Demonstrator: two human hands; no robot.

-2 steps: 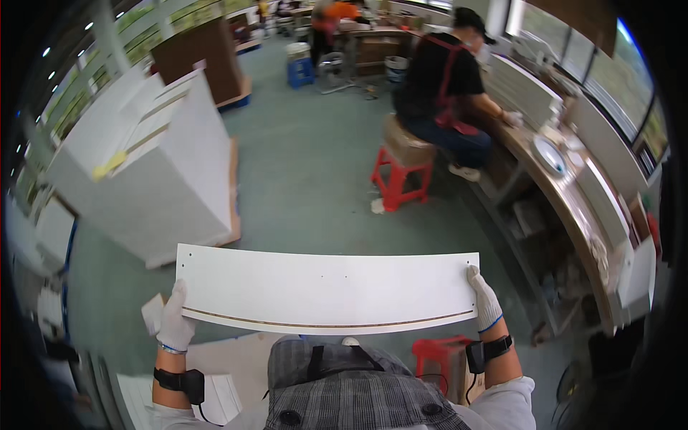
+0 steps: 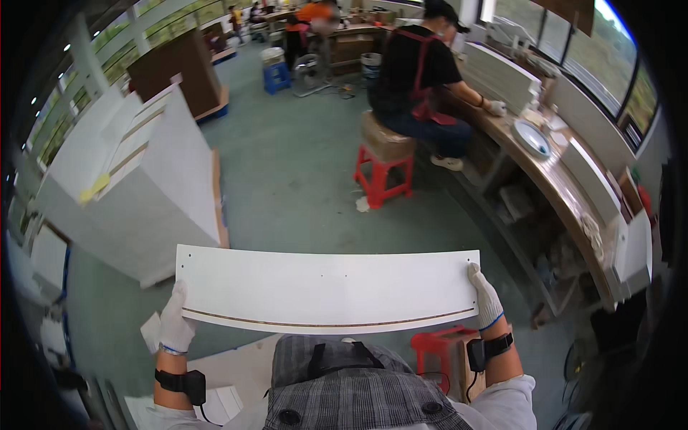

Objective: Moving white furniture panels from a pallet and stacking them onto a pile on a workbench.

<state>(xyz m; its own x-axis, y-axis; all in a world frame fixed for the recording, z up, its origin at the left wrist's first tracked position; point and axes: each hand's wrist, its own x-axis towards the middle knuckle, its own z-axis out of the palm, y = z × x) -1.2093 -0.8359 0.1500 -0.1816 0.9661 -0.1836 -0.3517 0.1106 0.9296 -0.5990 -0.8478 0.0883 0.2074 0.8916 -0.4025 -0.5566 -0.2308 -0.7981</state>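
Note:
A long white board (image 2: 330, 287) spans the space in front of my body, held level by its two short ends. Its face has small holes at the ends and middle, and a thin brown groove runs along the near edge. My left hand (image 2: 176, 321), in a white glove, grips the left end. At the opposite end my right hand (image 2: 488, 297), gloved too, closes on the board with the thumb on top. The fingers beneath the board are hidden.
A stack of large white panels (image 2: 143, 193) stands at left. A person (image 2: 423, 86) sits on a red stool (image 2: 383, 175) at the long workbench (image 2: 566, 197) on the right, with a round dish (image 2: 531, 137) on it. Another red stool (image 2: 438, 344) is near my right forearm.
The surroundings have shifted leftward in view as my head and body turn right. The board stays at the same place before me, still in both hands.

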